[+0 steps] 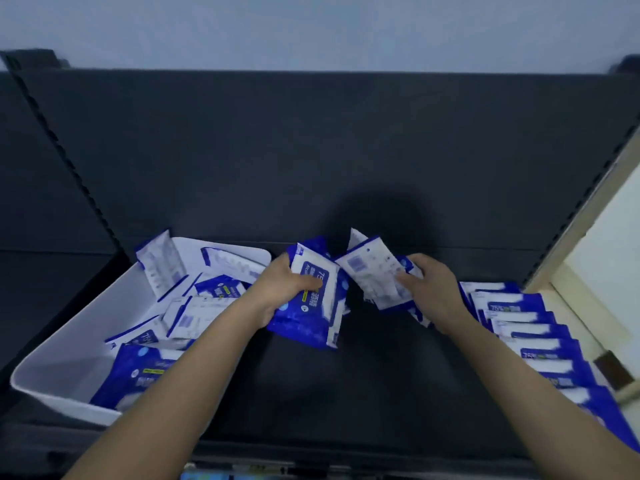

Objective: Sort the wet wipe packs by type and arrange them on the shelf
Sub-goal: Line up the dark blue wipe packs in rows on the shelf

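Hovering mid-frame over the dark shelf, my left hand is gripping a stack of blue-and-white plastic wet wipe packs, long axis near vertical; my right hand is pinching a white-backed pack, which I see slanting toward lower right.

One head-worn wide-angle view looks forward and down, close over the dark shelf and both forearms.
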{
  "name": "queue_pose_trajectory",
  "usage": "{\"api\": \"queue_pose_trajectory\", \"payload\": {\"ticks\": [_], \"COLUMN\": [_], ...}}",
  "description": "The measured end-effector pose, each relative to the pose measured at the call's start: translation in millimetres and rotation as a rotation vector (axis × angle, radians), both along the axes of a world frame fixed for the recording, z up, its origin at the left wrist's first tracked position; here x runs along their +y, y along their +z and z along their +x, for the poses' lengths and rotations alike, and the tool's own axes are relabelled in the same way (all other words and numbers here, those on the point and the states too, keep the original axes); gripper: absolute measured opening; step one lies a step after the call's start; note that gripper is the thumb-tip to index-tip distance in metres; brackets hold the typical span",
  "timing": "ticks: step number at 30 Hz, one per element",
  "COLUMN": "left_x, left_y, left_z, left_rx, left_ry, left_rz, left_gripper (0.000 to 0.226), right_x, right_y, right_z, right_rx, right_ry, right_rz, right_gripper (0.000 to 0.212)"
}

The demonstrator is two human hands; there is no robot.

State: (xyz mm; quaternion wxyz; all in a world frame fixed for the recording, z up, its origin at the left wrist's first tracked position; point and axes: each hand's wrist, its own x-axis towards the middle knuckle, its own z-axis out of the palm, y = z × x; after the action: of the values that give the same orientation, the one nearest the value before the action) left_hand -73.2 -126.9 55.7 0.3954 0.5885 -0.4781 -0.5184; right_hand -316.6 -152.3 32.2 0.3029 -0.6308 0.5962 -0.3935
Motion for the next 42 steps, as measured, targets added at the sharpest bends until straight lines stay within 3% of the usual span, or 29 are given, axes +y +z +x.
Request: {"api": "queue_pose_trajectory", "payload": {"ticks": [4,6,10,13,15,18,22,25,30,35,37,40,42], "left_x": [-10.5,-16.0,-30.9,-35.0,-31.3,-21.1,-10.9,-9.7,-18.1,-38.1,-47.5,-55.8,-58.1], "left_y": [-32.2,-42.5,-52.2,-59.9,-66.4,-75.9,-83.3,-83.9,-79.6,-78.5,-75.2,-70.9,-72.5], "left_z": [-16.2,-17.3,-21.0,-22.9,-19.3,-12.2,-13.9,-23.9,-51.4,-74.6,-81.1,-84.7,-86.0], "left_rx": [-0.261,-0.298,-0.364,-0.643,-0.711,-0.745,-0.786,-0.795,-0.828,-0.909,-0.780,-0.395,-0.278], "left_ry": [-0.268,-0.341,-0.374,-0.318,-0.269,-0.204,-0.121,-0.115,-0.271,-0.299,-0.303,-0.305,-0.324], "left_rz": [0.102,0.157,0.211,0.138,0.102,0.033,-0.069,-0.203,-0.361,-0.476,-0.389,-0.095,-0.025], "left_gripper": [0.031,0.036,0.041,0.051,0.065,0.062,0.049,0.043,0.060,0.069,0.076,0.090,0.093], "right_x": [3.3,4.4,9.5,13.0,16.7,17.1,9.6,5.9,3.0,8.9,10.5,11.3,11.7], "right_y": [-35.0,-52.5,-76.7,-82.4,-85.3,-79.9,-61.3,-51.7,-50.4,-39.1,-35.3,-32.6,-31.5], "right_z": [-19.6,-23.4,-19.8,-16.4,-17.4,-23.7,-30.2,-31.4,-40.4,-53.1,-59.2,-70.1,-75.0], "right_rx": [0.336,0.489,0.621,0.703,0.728,0.620,0.457,0.310,0.083,-0.051,-0.160,-0.303,-0.377], "right_ry": [-0.019,-0.012,0.101,0.230,0.292,0.343,0.374,0.309,0.182,0.310,0.304,0.308,0.343], "right_rz": [-0.178,-0.241,-0.355,-0.251,-0.098,0.002,-0.025,0.010,0.094,0.232,0.286,0.353,0.392], "right_gripper": [0.006,0.015,0.037,0.045,0.058,0.066,0.033,0.023,0.019,0.025,0.024,0.024,0.023]}}
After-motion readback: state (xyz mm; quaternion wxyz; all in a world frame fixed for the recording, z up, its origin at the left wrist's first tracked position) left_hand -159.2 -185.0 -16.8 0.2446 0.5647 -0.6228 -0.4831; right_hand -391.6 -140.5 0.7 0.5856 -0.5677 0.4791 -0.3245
